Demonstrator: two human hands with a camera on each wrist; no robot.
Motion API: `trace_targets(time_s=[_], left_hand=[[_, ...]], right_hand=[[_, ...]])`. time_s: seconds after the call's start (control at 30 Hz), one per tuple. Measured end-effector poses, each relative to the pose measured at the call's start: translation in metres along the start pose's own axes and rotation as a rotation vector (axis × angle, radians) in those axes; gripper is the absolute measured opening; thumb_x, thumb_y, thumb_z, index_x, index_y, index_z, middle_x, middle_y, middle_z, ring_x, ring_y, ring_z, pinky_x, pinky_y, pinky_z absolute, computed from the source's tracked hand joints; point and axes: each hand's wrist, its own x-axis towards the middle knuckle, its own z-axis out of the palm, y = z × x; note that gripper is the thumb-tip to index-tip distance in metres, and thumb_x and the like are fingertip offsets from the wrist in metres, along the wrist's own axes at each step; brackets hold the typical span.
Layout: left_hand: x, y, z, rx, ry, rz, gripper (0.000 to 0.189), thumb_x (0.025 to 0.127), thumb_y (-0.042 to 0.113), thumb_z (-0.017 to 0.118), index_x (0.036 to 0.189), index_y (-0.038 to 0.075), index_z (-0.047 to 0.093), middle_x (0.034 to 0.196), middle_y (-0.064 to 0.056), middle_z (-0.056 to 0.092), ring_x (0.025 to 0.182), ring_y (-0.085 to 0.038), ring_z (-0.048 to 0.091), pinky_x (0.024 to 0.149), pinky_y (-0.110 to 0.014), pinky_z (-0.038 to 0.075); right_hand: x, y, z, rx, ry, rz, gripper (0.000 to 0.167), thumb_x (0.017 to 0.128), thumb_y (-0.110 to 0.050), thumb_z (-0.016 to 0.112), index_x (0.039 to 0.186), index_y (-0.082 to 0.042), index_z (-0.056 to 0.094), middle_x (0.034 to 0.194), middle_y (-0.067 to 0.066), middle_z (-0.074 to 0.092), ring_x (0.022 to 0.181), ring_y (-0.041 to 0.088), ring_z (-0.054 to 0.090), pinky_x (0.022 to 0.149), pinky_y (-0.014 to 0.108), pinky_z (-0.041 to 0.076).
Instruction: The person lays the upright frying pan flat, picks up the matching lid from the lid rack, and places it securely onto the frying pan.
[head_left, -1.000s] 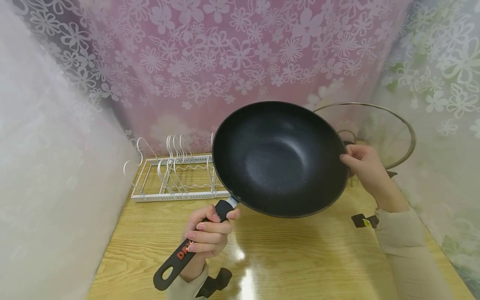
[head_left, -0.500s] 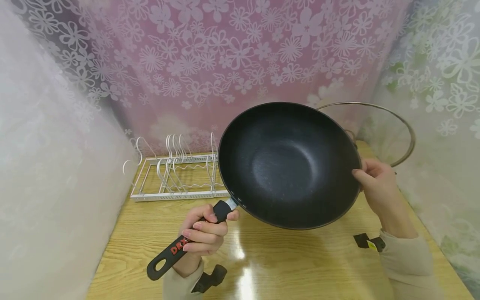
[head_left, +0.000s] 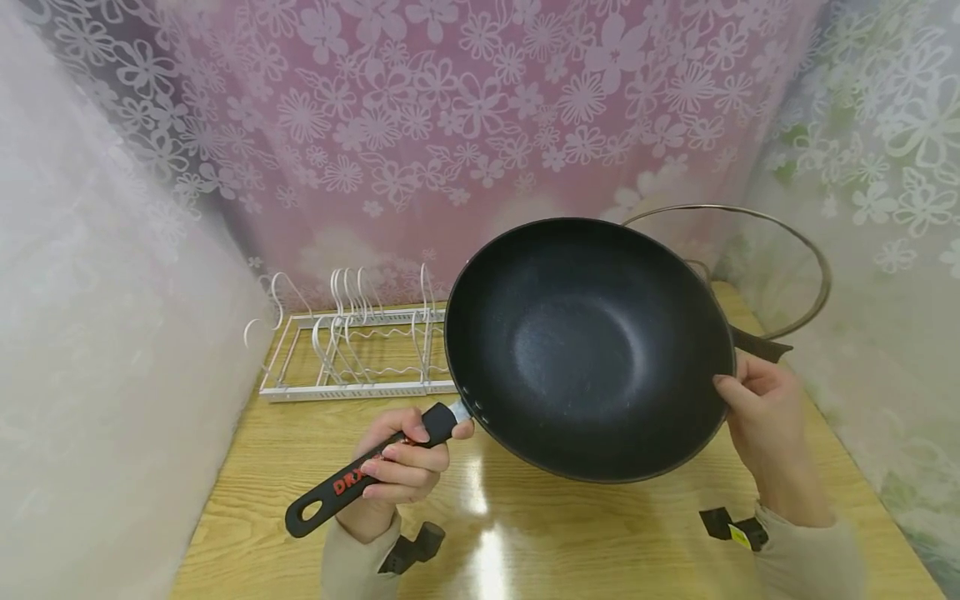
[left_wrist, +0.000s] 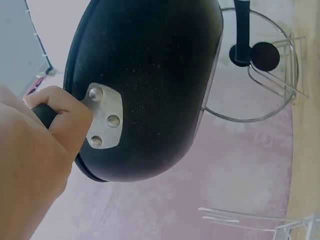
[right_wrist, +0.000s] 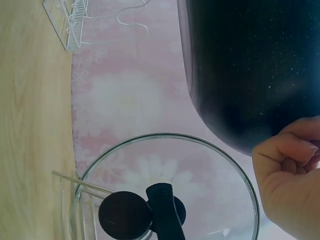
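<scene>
A black wok [head_left: 577,350] is held up off the table, tilted so its inside faces the head camera. My left hand [head_left: 408,467] grips its long black handle [head_left: 348,482], the fingers wrapped around it. At the far right side of the wok, my right hand [head_left: 765,425] pinches the rim, thumb on the inner face. The left wrist view shows the wok's dark underside [left_wrist: 150,90] and a riveted metal bracket [left_wrist: 106,117] by the left hand. In the right wrist view the right hand's curled fingers [right_wrist: 290,150] meet the wok's edge.
A glass lid [head_left: 823,287] with a black handle [right_wrist: 162,207] stands upright in a wire stand [right_wrist: 92,200] behind the wok, at right. A white wire rack [head_left: 360,390] sits at the back left of the wooden table [head_left: 570,533]. Curtains [head_left: 480,125] hang around.
The wok has shifted right and downward in the head view, with its right side dropping lower. My right hand has moved down and right with it; the left hand has moved slightly left.
</scene>
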Motion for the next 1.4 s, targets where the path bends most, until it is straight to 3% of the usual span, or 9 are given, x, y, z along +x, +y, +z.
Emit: trace_targets(time_s=[0.37,0.93,1.4], left_hand=[[-0.009,0.0,-0.017,0.085,-0.033,0.017,0.038,0.095,0.014,0.041,0.133,0.011,0.038,0.061,0.0,0.033,0.043,-0.011,0.04,0.03,-0.021,0.032],[-0.023,-0.01,-0.058,-0.003,-0.024,-0.011,0.037,0.095,0.014,0.042,0.131,0.01,0.038,0.062,0.0,0.033,0.043,-0.011,0.038,0.034,-0.02,0.035],[-0.031,-0.019,-0.09,0.012,-0.039,0.002,0.034,0.094,0.014,0.042,0.127,0.009,0.037,0.061,0.0,0.033,0.04,-0.012,0.034,0.033,-0.02,0.031]], right_hand=[[-0.025,0.017,-0.003,-0.017,0.039,0.006,0.038,0.084,0.03,0.034,0.059,0.006,0.05,0.059,0.006,0.063,0.048,0.012,0.061,0.044,0.021,0.05],[-0.062,0.043,-0.021,-0.068,0.153,0.065,0.038,0.086,0.029,0.038,0.059,0.004,0.048,0.059,0.003,0.058,0.044,0.01,0.054,0.04,0.019,0.044],[-0.083,0.064,-0.029,-0.088,0.271,0.146,0.039,0.085,0.028,0.04,0.059,0.0,0.047,0.054,0.0,0.053,0.043,0.008,0.051,0.041,0.016,0.043]])
